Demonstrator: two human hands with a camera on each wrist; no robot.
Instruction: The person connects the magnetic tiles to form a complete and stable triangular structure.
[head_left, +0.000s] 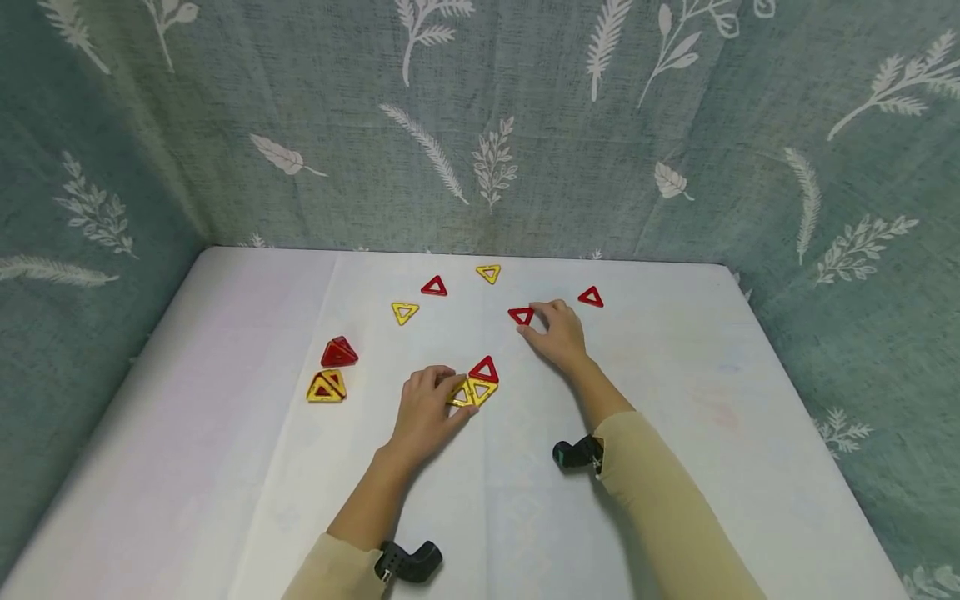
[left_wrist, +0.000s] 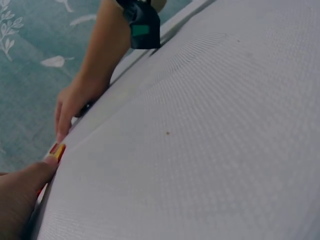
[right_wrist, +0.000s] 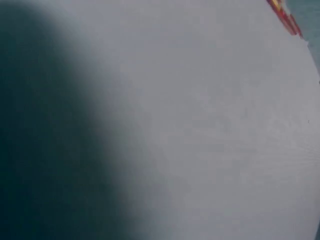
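Observation:
In the head view my left hand (head_left: 426, 417) pinches a yellow triangular magnetic tile (head_left: 460, 403) between thumb and fingers, low on the white table. Against that tile's right side lies a second yellow triangle (head_left: 482, 400), with a red triangle (head_left: 483, 377) along its top edge. Farther back, my right hand (head_left: 558, 335) grips the corner of a separate red triangular tile (head_left: 517, 313) with thumb and forefinger. The left wrist view shows my left thumb (left_wrist: 35, 175) on a yellow tile edge (left_wrist: 61, 151). My right hand is out of the right wrist view, where a dark blur covers the left side.
On the left sit a red cluster of tiles (head_left: 339, 353) and a yellow-and-red one (head_left: 327, 387). Loose triangles lie toward the back: yellow (head_left: 398, 313), red (head_left: 434, 291), yellow (head_left: 488, 268), red (head_left: 591, 302). A green leaf-patterned cloth (head_left: 360, 192) stands behind the white table (head_left: 712, 350).

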